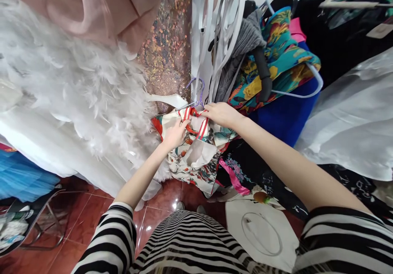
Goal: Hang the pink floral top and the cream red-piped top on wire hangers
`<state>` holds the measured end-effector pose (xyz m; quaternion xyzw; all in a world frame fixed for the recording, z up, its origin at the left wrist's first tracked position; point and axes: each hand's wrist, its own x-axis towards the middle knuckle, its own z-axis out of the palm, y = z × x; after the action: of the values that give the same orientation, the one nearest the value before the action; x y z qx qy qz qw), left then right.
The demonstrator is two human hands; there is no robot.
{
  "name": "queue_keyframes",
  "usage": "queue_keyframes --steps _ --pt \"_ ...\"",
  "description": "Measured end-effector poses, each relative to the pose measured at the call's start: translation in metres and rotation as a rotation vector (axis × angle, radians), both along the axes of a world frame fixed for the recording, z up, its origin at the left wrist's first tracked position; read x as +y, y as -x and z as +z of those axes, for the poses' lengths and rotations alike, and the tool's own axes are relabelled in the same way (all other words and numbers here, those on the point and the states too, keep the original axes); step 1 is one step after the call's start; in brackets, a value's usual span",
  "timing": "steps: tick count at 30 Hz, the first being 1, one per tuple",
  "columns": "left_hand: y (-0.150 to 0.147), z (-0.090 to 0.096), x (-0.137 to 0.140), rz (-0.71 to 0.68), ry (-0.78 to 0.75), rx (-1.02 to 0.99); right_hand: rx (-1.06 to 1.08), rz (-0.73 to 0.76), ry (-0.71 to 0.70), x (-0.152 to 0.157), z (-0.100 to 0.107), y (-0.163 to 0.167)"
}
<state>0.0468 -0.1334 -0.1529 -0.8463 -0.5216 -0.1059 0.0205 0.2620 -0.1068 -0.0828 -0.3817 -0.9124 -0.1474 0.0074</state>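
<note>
A white garment with a multicolored print (196,175) and red-and-white striped trim hangs in front of me. My left hand (175,135) is closed on its left side, fingers at the striped trim. At the upper right of the neckline, my right hand (221,114) pinches the edge close to the hanger. A purple hanger (200,99) with a curved hook rises between my hands. Just left of it a white hanger (170,99) sticks out. The fingertips of both hands are partly hidden by cloth.
White feathery clothing (101,81) and a sequined piece (167,49) hang left. On the right hang a teal floral garment (279,57), a blue one (276,118) and white fabric (350,114). A white board (260,237) lies low right; a metal-legged chair (53,221) stands lower left.
</note>
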Motion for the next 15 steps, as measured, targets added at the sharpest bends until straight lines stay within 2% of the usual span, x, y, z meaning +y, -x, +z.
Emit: queue_keyframes --steps 5,9,15 --pt "0.001 0.003 0.000 0.009 0.012 -0.003 0.377 0.004 -0.017 0.016 -0.003 -0.013" --pt "0.002 0.005 0.000 -0.004 -0.055 -0.081 0.737 -0.009 0.072 0.019 -0.016 -0.025" --pt "-0.014 0.011 0.011 -0.132 -0.169 -0.206 0.971 0.003 0.198 0.012 -0.032 -0.028"
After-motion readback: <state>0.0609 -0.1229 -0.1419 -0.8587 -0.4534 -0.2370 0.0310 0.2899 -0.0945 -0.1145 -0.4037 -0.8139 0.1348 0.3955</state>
